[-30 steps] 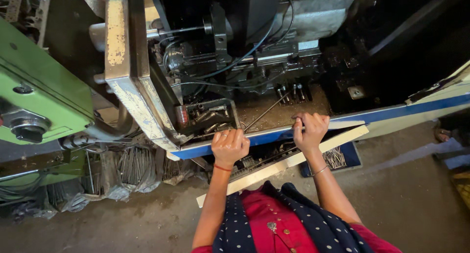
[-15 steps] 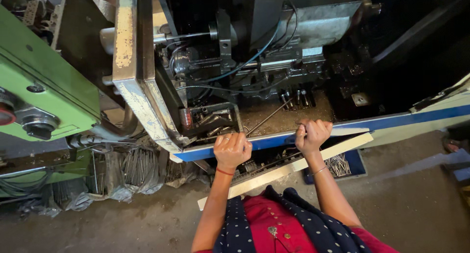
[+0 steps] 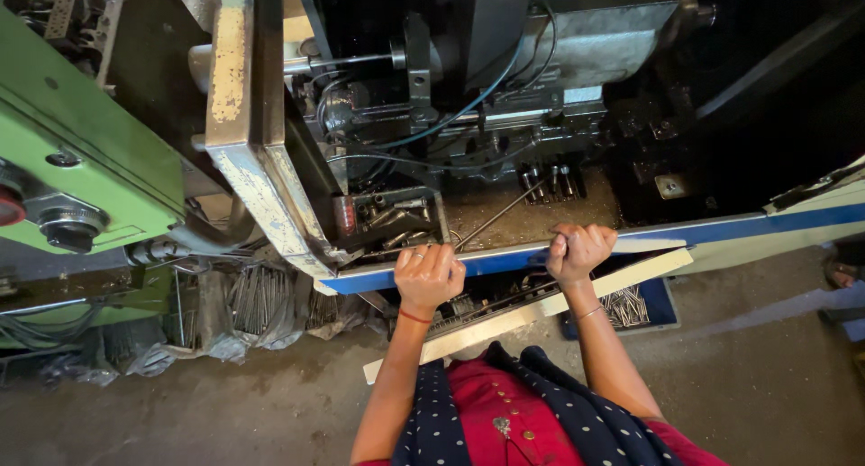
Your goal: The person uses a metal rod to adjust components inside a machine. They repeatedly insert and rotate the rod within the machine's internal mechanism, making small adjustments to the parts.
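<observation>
Head camera, looking straight down: a person leans at a metalworking machine, both hands curled over its blue-painted front rail point(image 3: 505, 259). Left hand point(image 3: 429, 277) grips the rail with fingers folded over the edge; right hand point(image 3: 579, 250) is clenched on the same rail farther along, beside a thin steel rod point(image 3: 500, 215) slanting into the chip-strewn bed. A grey metal housing point(image 3: 577, 33) with blue cables point(image 3: 468, 105) looms above. A pale flat board point(image 3: 541, 308) lies aslant below the rail, over a tray of small metal pins point(image 3: 631, 306). A chipped cream frame point(image 3: 243, 123) and a green machine point(image 3: 81, 150) crowd the left; bundled wire rods point(image 3: 252, 295) rest on the gritty concrete floor point(image 3: 225, 403)
</observation>
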